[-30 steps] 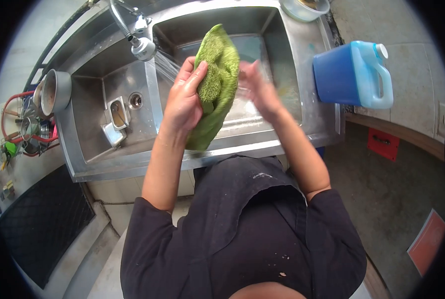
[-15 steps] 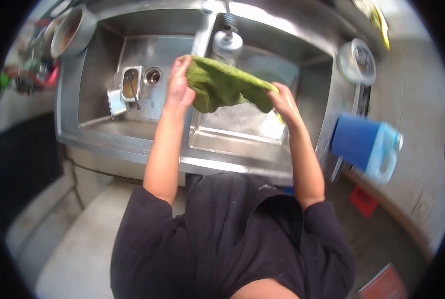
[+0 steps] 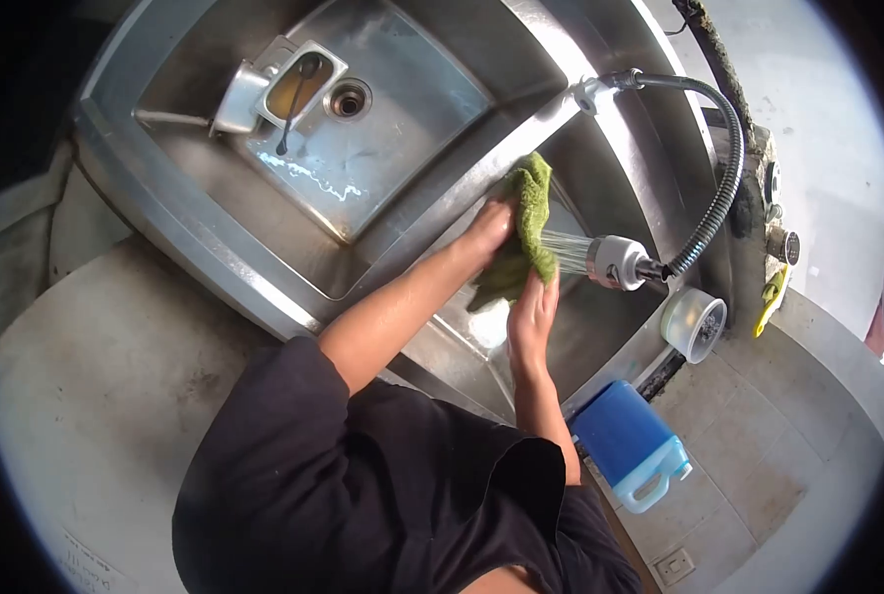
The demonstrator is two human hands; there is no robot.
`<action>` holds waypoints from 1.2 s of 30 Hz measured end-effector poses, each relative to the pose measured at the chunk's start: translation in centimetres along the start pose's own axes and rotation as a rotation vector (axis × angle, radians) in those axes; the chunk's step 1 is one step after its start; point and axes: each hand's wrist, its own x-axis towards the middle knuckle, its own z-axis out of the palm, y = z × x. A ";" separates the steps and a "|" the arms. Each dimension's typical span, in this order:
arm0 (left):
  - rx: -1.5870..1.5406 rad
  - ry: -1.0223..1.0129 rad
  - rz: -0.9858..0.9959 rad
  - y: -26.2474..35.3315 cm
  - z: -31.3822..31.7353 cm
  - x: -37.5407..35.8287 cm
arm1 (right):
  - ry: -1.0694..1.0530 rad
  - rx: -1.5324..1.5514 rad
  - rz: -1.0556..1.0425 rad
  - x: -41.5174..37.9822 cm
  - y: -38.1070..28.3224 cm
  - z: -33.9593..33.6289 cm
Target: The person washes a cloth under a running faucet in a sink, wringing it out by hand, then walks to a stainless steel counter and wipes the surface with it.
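A wet green cloth (image 3: 533, 203) hangs between my two hands over the right-hand sink basin. My left hand (image 3: 493, 223) grips its left side, with the fingers partly hidden behind the cloth. My right hand (image 3: 534, 309) holds the lower end, its fingers pointing up along the fabric. From the white spray head (image 3: 616, 262), water streams sideways onto the cloth. A coiled metal hose (image 3: 724, 188) carries the spray head and arches over the basin.
In the left basin (image 3: 402, 89), a metal container (image 3: 308, 74) with brownish liquid and a dark-handled utensil sits by the drain (image 3: 349, 99). A blue liquid jug (image 3: 625, 431) and a clear round tub (image 3: 694, 325) stand right of the sink.
My view has turned and shifted. The cloth, stretched wide between my hands before, is now bunched and upright, with my hands closer together. Spray now hits it.
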 end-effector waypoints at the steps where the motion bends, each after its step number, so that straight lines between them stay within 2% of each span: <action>1: 0.215 -0.055 0.224 -1.6 0.3 -0.1 | 0.142 -0.086 -0.085 0.9 0.6 0.6; 2: 0.434 -0.111 0.451 -2.8 1.7 -1.1 | 0.278 -0.124 -0.144 3.1 1.0 1.3; 3: 0.570 0.059 0.716 -6.2 2.6 -1.3 | 0.204 0.145 -0.032 5.0 1.9 1.2; 4: 0.337 0.194 0.638 -5.8 5.4 -2.6 | 0.132 0.414 0.089 5.5 2.7 0.7; 5: 0.353 0.118 0.421 -5.4 4.2 -2.4 | 0.147 0.408 0.102 4.9 2.7 0.7; 6: 0.369 0.039 0.215 -4.0 2.1 -1.6 | 0.050 0.533 0.275 4.6 2.2 1.3; 7: 0.339 0.104 0.026 -0.9 1.5 -1.1 | -0.058 0.658 0.441 4.4 1.9 2.5; 8: 0.229 0.159 -0.122 1.4 0.8 -0.4 | -0.016 0.664 0.326 2.6 1.7 4.8; 10: 0.526 0.168 0.386 -5.5 -1.8 2.0 | 0.013 0.618 0.320 5.1 3.9 3.5; 11: 0.479 0.274 0.729 -6.3 2.2 1.2 | 0.036 0.656 0.554 7.3 3.5 1.4; 12: 0.708 0.488 0.923 -7.0 5.5 -0.2 | -0.314 0.932 0.285 10.1 5.4 -0.6; 14: 0.378 0.036 0.241 -4.3 2.6 -0.5 | 0.107 0.733 0.795 9.0 5.2 0.2; 15: 0.580 0.196 0.034 -1.2 1.9 0.9 | -0.028 0.593 0.249 6.5 2.6 1.9; 16: 0.302 0.191 0.117 -1.2 0.8 2.9 | -0.025 0.596 0.241 7.2 2.0 1.9; 18: 0.291 0.149 0.019 -3.8 3.0 0.2 | 0.110 0.592 0.548 7.3 2.0 0.9; 19: 0.310 0.210 0.690 -6.6 5.6 -0.9 | -0.562 0.897 0.213 11.3 9.5 -5.2; 20: 0.312 0.203 0.535 -8.4 6.5 -2.4 | -0.787 1.125 0.049 10.8 6.4 -3.6; 21: 0.457 0.171 0.457 -7.8 6.1 -3.6 | -0.760 1.132 0.071 8.1 5.8 -2.4; 22: 0.602 0.134 0.424 -5.4 4.9 -2.6 | -0.361 0.921 0.217 6.9 5.0 -1.2; 23: 0.742 0.063 0.185 -4.8 2.2 1.0 | 0.032 0.695 0.339 6.4 4.2 0.2; 24: 0.178 0.406 -0.109 -0.8 4.6 0.3 | -0.085 0.599 0.403 4.9 3.3 1.6; 26: 0.163 0.175 0.189 -10.4 -1.1 3.8 | -0.098 0.653 0.391 8.7 13.2 0.7; 27: 0.380 0.181 0.695 -9.0 4.1 0.7 | -0.148 0.709 0.339 11.9 16.3 -0.3; 28: 0.582 0.163 0.616 -9.5 6.1 -2.2 | -0.155 1.213 0.655 11.1 10.9 -3.2; 29: 0.459 0.137 0.555 -10.1 4.6 -1.3 | -0.146 1.220 0.676 8.4 6.9 -2.6; 30: 0.333 0.110 0.527 -9.6 2.7 1.4 | -0.099 0.962 0.528 7.0 3.4 -1.0; 31: 0.360 0.099 0.012 -3.6 2.8 0.4 | -0.040 0.707 0.379 6.0 1.6 0.4; 32: 0.207 0.146 0.823 -16.2 -3.6 6.7 | -0.038 0.721 0.480 5.0 1.4 1.4; 34: 0.708 0.058 0.286 -10.3 0.7 2.2 | 0.067 0.584 0.674 8.6 6.5 -1.3; 35: 0.499 0.139 0.599 -13.4 4.2 1.0 | -0.461 1.075 0.330 10.1 13.2 -4.4; 36: 0.537 0.071 0.401 -11.3 3.2 -0.2 | -0.445 1.087 0.363 7.8 11.4 -3.6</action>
